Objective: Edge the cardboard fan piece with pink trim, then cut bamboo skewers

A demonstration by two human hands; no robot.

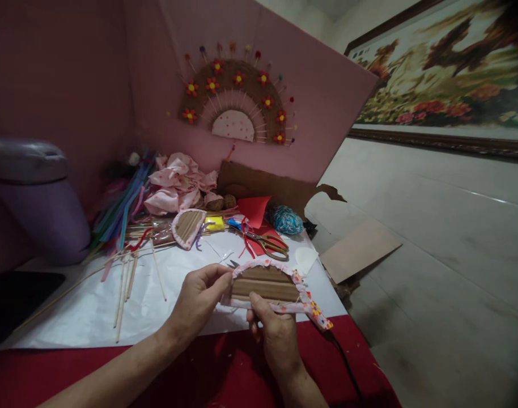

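Both my hands hold a half-round piece of brown corrugated cardboard [265,282] edged with pink patterned fabric [314,310]. My left hand [198,300] pinches its left edge between thumb and fingers. My right hand [274,334] grips its lower edge, thumb pressed on the fabric strip. The loose end of the fabric trails off to the right. The piece is held just above a white sheet [93,306] that lies on a red cloth [225,368].
Scissors [267,243], red paper [254,211], a blue yarn ball [285,220], crumpled pink fabric [178,184], wooden skewers [127,277] and a second fabric-edged cardboard piece [187,226] lie behind. A decorated fan shape [236,99] hangs on the pink board. A purple bin [35,198] stands left. Loose cardboard [359,249] overhangs the table's right edge.
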